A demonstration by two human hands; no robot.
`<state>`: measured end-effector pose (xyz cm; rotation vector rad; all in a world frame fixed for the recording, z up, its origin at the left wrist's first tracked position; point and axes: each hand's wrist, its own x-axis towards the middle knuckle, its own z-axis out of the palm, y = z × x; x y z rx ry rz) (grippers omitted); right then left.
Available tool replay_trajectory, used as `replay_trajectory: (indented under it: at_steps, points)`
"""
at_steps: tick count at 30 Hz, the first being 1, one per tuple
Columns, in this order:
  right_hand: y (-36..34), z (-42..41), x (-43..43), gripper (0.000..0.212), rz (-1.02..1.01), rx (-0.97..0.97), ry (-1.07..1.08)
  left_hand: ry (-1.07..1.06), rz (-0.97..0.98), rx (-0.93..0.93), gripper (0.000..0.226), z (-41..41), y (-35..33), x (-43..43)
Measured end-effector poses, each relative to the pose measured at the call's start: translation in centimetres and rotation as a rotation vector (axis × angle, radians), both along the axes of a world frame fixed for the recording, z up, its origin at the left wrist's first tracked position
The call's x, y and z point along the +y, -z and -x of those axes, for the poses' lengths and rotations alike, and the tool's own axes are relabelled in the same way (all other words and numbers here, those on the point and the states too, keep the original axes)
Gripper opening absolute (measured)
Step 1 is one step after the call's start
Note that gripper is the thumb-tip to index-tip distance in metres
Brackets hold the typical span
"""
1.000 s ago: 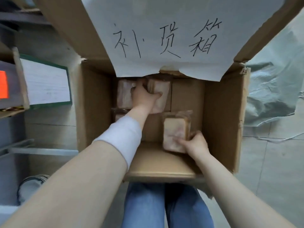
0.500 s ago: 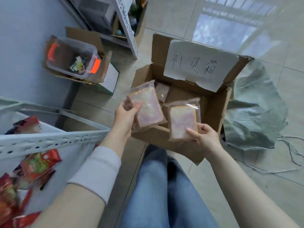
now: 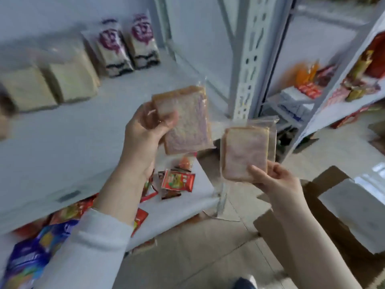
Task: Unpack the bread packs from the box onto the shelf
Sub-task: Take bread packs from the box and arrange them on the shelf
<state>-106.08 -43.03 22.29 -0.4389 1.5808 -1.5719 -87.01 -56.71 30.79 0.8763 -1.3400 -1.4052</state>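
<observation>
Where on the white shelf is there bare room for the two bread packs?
Bare: the white shelf board in front of the tan loaves and purple-printed bags. Crowded: the lower shelf, with red snack sachets.

Each hand grips one bread pack, left hand (image 3: 143, 134) with left pack (image 3: 185, 119), right hand (image 3: 277, 180) with right pack (image 3: 245, 151), before the white shelf (image 3: 62, 138).

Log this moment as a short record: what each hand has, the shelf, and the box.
left hand: grips first bread pack, held before the shelf
right hand: grips second bread pack from below
shelf: white, bagged loaves standing at its back
box: on the floor, lower right
status: neither held pack is on the shelf yet
</observation>
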Motion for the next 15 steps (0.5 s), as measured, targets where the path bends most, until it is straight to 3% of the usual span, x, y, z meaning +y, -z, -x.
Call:
replay_trajectory:
  at_steps: [5,10,15]
  points:
    - [-5.4,-14.1,-7.8,0.014,0.139,0.09,-0.165,-0.205,0.074,0.014,0.022,-18.3,-4.2,-3.0]
    - [-6.6,-28.4,-13.5,0.021,0.14,0.025,-0.353,-0.43,0.045,-0.026,0.02,-33.5,-4.4,-4.5]
    - [-6.3,-38.9,-18.6,0.021,0.149,0.039,-0.457,-0.621,0.008,-0.031,0.026,-43.6,-2.0,-7.6]
